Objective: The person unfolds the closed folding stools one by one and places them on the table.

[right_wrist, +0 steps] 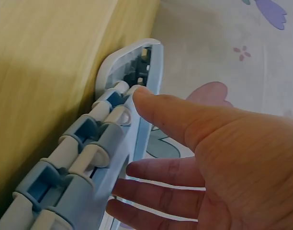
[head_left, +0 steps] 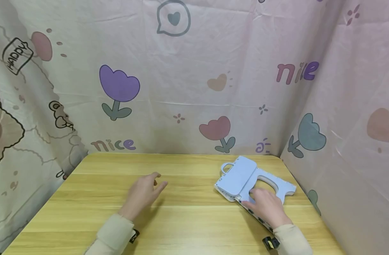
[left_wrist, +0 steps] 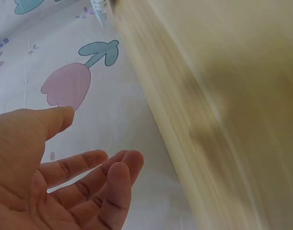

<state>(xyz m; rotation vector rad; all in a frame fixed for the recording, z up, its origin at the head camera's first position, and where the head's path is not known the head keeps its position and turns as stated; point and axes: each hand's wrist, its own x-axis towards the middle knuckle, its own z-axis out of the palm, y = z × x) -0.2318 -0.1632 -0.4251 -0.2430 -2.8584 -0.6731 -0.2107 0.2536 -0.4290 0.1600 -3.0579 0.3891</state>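
Note:
A light blue plastic folding stool [head_left: 238,177], folded up, lies on the right part of the table. It has a small loop handle [head_left: 224,167] and an oval opening in its leg part. My right hand [head_left: 267,205] grips the bar between that opening and the near edge. In the right wrist view the thumb [right_wrist: 156,110] touches the edge beside a row of blue and white hinges [right_wrist: 96,139]; the other fingertips are partly hidden behind the stool. My left hand [head_left: 142,193] hovers over the table's left-centre, holding nothing, fingers loosely bent and thumb apart.
The wood-grain table [head_left: 181,226] ends at a back edge against a printed curtain [head_left: 168,117]. Curtains also hang along the left and right sides. The stool's feet [head_left: 290,189] point toward the right table edge.

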